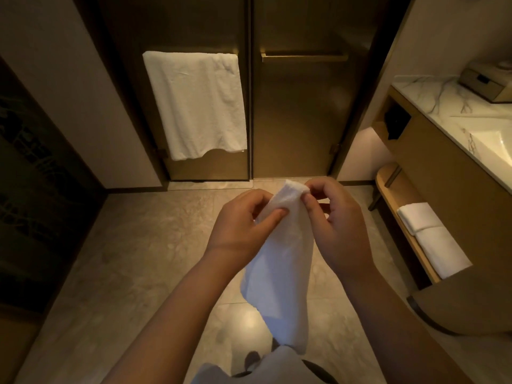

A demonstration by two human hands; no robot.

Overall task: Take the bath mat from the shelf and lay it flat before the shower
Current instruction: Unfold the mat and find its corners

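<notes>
A white bath mat (279, 267) hangs bunched and folded in front of me, above the tiled floor (138, 245). My left hand (238, 225) pinches its upper edge from the left. My right hand (335, 217) grips the same top edge from the right, fingers curled around the corner. The mat droops down toward my waist. The shower doors (299, 112) of bronze glass stand straight ahead, closed. The low wooden shelf (393, 189) under the vanity is at the right.
A white towel (196, 103) hangs on the left door's bar. An empty handle bar (304, 57) crosses the right door. Folded white towels (432, 236) lie on the shelf. A marble counter (443, 101) with a sink (496, 145) and a tissue box (484, 81) is at the right.
</notes>
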